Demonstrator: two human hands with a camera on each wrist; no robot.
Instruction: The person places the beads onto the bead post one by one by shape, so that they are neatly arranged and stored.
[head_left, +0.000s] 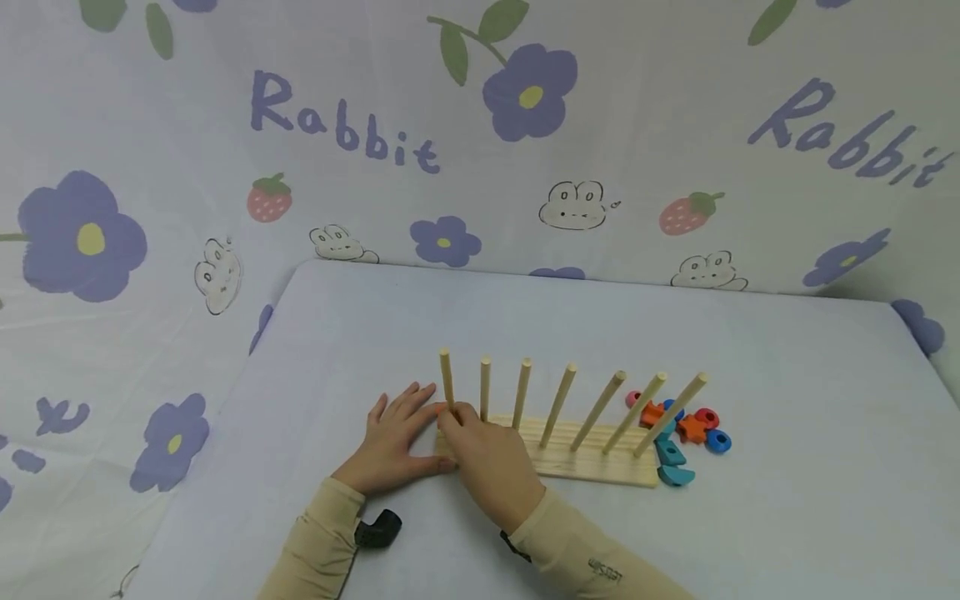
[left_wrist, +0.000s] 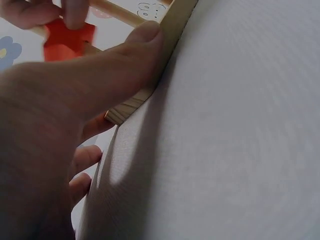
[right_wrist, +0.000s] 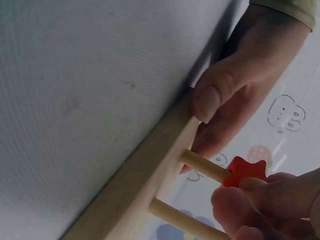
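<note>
A wooden peg board (head_left: 600,471) with a row of several upright pegs lies on the table. My right hand (head_left: 495,467) pinches an orange-red star-shaped bead (right_wrist: 244,169) between thumb and fingers. The bead is around the leftmost peg (head_left: 446,371), partway up its length and above the base in the right wrist view. At the board's left end rests my left hand (head_left: 397,446), fingers spread and mostly straight. Its thumb (left_wrist: 142,45) presses against the front edge of the board. In the head view, the right hand's fingers hide most of the bead.
Several loose beads, including a blue bead (head_left: 718,442), an orange star bead (head_left: 692,429) and a teal half-round bead (head_left: 677,476), lie by the board's right end. Behind the white table (head_left: 787,517) hangs a printed cloth (head_left: 637,125).
</note>
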